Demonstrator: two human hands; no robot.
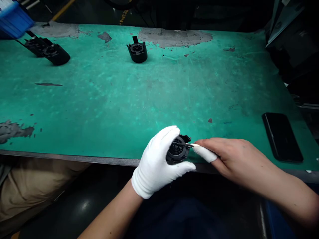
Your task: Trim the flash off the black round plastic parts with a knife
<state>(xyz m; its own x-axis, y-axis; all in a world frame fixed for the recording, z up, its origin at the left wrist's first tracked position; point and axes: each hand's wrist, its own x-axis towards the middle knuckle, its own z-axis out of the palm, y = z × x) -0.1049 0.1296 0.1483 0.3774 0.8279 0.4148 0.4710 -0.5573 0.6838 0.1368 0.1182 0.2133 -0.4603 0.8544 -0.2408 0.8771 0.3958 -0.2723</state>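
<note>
In a white glove, my left hand (pixel 159 159) is wrapped round a round black plastic housing (pixel 179 152) at the table's front edge. The housing's ringed face is turned up, and the glove hides its left side. My right hand (pixel 224 152), bare apart from a white cover on one digit, pinches a slim tool with a dark, narrow tip (pixel 187 145). That tip reaches over the middle of the housing's face. Whether the tool is a blade, a brush or tweezers I cannot make out.
A similar black housing (pixel 139 54) stands at the table's back, with more black housings (pixel 56 54) at the far left beside a blue bin (pixel 16 20). A black phone (pixel 282 137) lies at right on the worn green tabletop (pixel 112 109). Another person's trousers (pixel 37 186) show at lower left.
</note>
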